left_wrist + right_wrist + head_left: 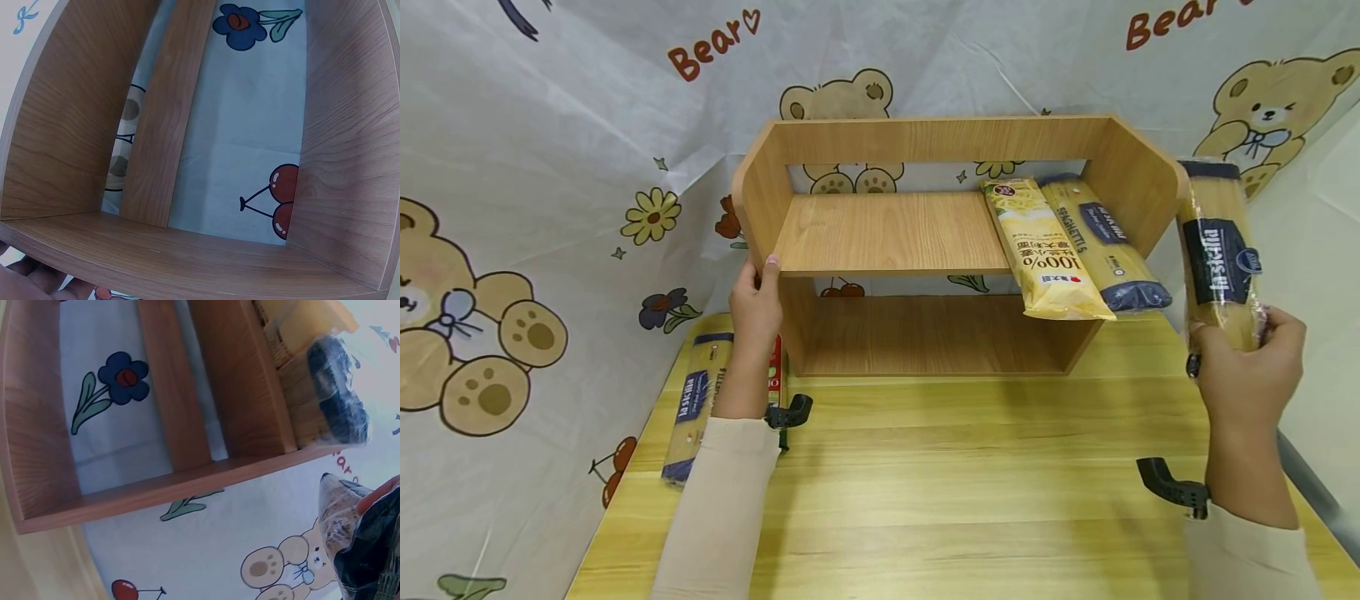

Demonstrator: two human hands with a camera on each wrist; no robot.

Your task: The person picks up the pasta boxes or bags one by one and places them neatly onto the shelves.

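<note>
A two-tier wooden shelf (887,233) stands on the table. My left hand (756,308) grips its left side panel, thumb at the front edge; the left wrist view shows fingers (44,278) outside that panel. At the right, my right hand (1251,375) holds a pack of spaghetti (1221,258) upright by its lower end, beside the shelf's right panel. The pack is clear plastic with a dark blue label. On the upper tier, a yellow pasta bag (1045,258) and another blue-labelled spaghetti pack (1105,242) lie side by side at the right, jutting past the front edge.
Left of the shelf, a further spaghetti pack (696,408) lies on the wooden table (970,492). A red and green package (777,375) is partly hidden behind my left forearm. A white cloth (587,108) printed with bears and flowers hangs behind and to the left.
</note>
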